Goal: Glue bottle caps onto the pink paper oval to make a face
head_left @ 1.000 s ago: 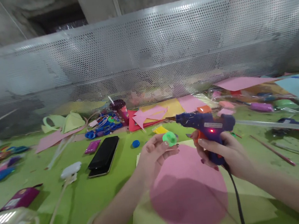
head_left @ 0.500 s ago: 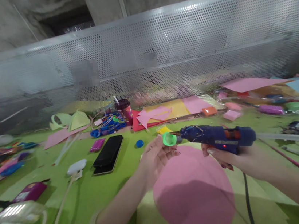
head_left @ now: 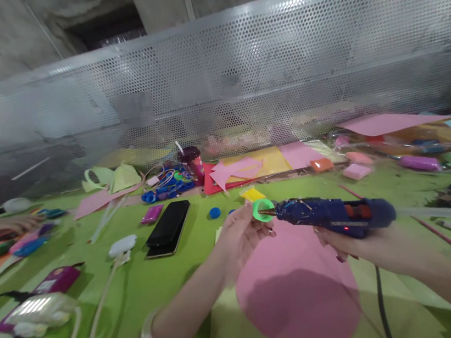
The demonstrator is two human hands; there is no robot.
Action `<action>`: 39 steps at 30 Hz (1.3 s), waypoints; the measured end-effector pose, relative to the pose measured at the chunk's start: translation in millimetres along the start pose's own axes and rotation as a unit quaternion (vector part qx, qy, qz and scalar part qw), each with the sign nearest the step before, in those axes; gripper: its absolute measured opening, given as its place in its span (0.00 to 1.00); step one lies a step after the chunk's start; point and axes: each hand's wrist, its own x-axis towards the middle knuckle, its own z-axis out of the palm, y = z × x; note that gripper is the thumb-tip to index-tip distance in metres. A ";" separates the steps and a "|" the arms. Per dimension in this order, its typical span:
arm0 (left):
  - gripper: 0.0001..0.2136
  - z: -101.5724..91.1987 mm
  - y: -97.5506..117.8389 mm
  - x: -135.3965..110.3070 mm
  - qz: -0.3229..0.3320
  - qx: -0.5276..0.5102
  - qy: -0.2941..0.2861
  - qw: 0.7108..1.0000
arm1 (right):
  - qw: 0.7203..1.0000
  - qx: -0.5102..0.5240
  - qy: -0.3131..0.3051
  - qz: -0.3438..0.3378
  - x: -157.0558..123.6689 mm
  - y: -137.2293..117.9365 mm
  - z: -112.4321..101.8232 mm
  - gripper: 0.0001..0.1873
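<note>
"Nearest?"
"Pink paper circle, lower centre of my feed."
"Grips?"
"Below centre, my left hand pinches a green cap; my right hand wraps a glue gun, nozzle at the cap."
"Beyond?"
"Purple cup, left of centre."

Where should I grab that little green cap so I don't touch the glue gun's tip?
Probably pinch the green cap by its rim, coming from the left like the left hand: its edge curves outward there, while the tip of the glue gun points in from the right.
</note>
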 end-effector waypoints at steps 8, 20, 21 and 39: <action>0.12 -1.5 0.3 1.6 0.003 -0.008 -0.010 1.000 | 1.000 -0.021 -0.002 -0.006 -0.6 -5.3 -0.1 0.17; 0.13 -6.7 -3.5 2.4 0.019 -0.007 -0.039 0.999 | 0.998 -0.068 0.012 -0.005 -2.6 -6.3 -0.8 0.17; 0.13 -6.6 -3.5 2.2 0.019 -0.006 -0.040 0.999 | 0.998 -0.067 0.014 -0.002 -3.1 -6.6 -0.5 0.17; 0.13 -5.1 -2.9 0.8 0.014 -0.015 -0.035 0.999 | 0.997 -0.066 0.037 0.000 -5.3 -12.2 1.0 0.20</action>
